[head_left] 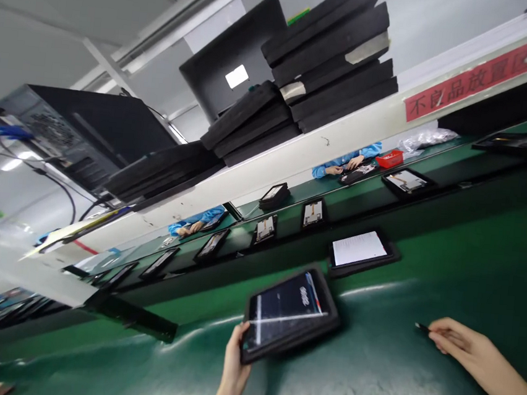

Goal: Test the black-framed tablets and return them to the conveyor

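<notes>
Your left hand grips the black-framed flat display panel by its corner, steadying it on the green belt. Your right hand pinches a thin dark stylus, poised clear of the screen.

Red sign "不良品放置区" on the white shelf edge

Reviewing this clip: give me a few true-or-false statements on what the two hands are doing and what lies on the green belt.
1. The left hand grips a tablet in a black tray by its corner. True.
2. The right hand is empty. False: it pinches a thin dark stylus.
3. The belt is red. False: green.
4. Another tablet with a white screen lies beyond the held one. True.
</notes>
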The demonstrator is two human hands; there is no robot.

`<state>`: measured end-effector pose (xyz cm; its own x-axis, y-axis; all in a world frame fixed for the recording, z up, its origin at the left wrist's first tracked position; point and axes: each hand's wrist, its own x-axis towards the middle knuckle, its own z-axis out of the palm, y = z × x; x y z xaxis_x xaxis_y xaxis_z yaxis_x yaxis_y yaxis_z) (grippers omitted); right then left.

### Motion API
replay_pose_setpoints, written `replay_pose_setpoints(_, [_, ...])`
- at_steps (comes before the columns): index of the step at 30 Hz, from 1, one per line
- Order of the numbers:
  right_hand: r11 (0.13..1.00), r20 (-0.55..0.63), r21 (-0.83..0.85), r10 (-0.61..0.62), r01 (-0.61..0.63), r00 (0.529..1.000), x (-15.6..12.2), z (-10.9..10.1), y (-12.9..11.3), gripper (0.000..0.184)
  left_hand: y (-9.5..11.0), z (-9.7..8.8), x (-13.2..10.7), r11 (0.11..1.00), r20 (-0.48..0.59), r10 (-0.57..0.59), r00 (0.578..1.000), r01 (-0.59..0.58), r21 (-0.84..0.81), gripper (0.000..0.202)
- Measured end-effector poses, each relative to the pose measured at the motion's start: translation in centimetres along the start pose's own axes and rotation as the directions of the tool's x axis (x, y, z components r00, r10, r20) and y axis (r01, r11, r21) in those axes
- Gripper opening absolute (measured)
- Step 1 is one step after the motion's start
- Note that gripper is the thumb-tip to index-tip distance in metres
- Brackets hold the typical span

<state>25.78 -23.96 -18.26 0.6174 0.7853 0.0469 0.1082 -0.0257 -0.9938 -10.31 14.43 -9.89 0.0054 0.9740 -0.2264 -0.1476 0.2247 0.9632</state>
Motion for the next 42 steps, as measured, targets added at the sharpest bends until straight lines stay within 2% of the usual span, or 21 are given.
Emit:
replay_pose_setpoints(2, [0.999, 0.039, 0.013, -0.04, 0.04, 0.998, 0.3, 1.5, -0.7, 0.047, -3.0, -0.6, -3.7, 0.992, 0.096, -0.119, 0.988, 0.115, 0.044, 0.03])
replay_pose_setpoints(4, [0.996, 0.061, -0.011, -0.087, 0.087, 0.994, 0.4, 2.7, -1.5, 0.043, -5.6, -0.9, -6.8, 0.974, 0.181, -0.22, 0.959, 0.206, 0.096, 0.048])
replay_pose_setpoints(6, [0.99, 0.079, -0.041, -0.13, 0.134, 0.988, 0.3, 3.2, -2.1, 0.034, -7.6, -0.9, -8.9, 0.96, 0.229, -0.266, 0.936, 0.236, 0.148, 0.061])
replay_pose_setpoints(7, [0.986, 0.08, -0.058, -0.154, 0.159, 0.985, 0.1, 3.3, -2.4, 0.03, -8.3, -0.8, -9.7, 0.964, 0.254, -0.243, 0.936, 0.203, 0.172, 0.064])
replay_pose_setpoints(9, [0.975, 0.059, -0.089, -0.198, 0.203, 0.978, -0.3, 3.1, -2.8, 0.024, -9.1, -0.4, -10.8, 0.98, 0.313, -0.072, 0.947, 0.008, 0.2, 0.068])
replay_pose_setpoints(10, [0.969, 0.048, -0.105, -0.218, 0.222, 0.975, -0.5, 3.0, -3.0, 0.023, -9.3, -0.2, -11.2, 0.97, 0.345, 0.049, 0.937, -0.126, 0.206, 0.069])
replay_pose_setpoints(12, [0.959, 0.05, -0.144, -0.241, 0.246, 0.969, -0.8, 2.8, -3.3, 0.023, -9.5, 0.2, -11.8, 0.91, 0.406, 0.248, 0.879, -0.356, 0.214, 0.067])
replay_pose_setpoints(14, [0.945, 0.081, -0.204, -0.244, 0.255, 0.966, -0.9, 2.8, -3.5, 0.024, -9.5, 0.4, -12.2, 0.871, 0.46, 0.289, 0.839, -0.431, 0.238, 0.066])
replay_pose_setpoints(17, [0.918, 0.115, -0.291, -0.246, 0.27, 0.962, -0.7, 3.0, -3.5, 0.023, -9.5, 0.6, -12.8, 0.862, 0.517, 0.237, 0.822, -0.424, 0.278, 0.067])
replay_pose_setpoints(20, [0.9, 0.129, -0.321, -0.266, 0.294, 0.955, -0.5, 3.2, -3.4, 0.026, -9.3, 0.7, -13.1, 0.869, 0.501, 0.22, 0.837, -0.402, 0.289, 0.066])
replay_pose_setpoints(32, [0.89, 0.168, -0.298, -0.306, 0.345, 0.937, -0.3, 3.1, -4.0, 0.052, -9.1, 0.9, -13.1, 0.859, 0.491, 0.224, 0.842, -0.408, 0.308, 0.064])
replay_pose_setpoints(42, [0.896, 0.182, -0.292, -0.292, 0.336, 0.939, -0.1, 3.1, -4.1, 0.059, -8.7, 1.5, -13.9, 0.86, 0.489, 0.231, 0.841, -0.411, 0.301, 0.057])
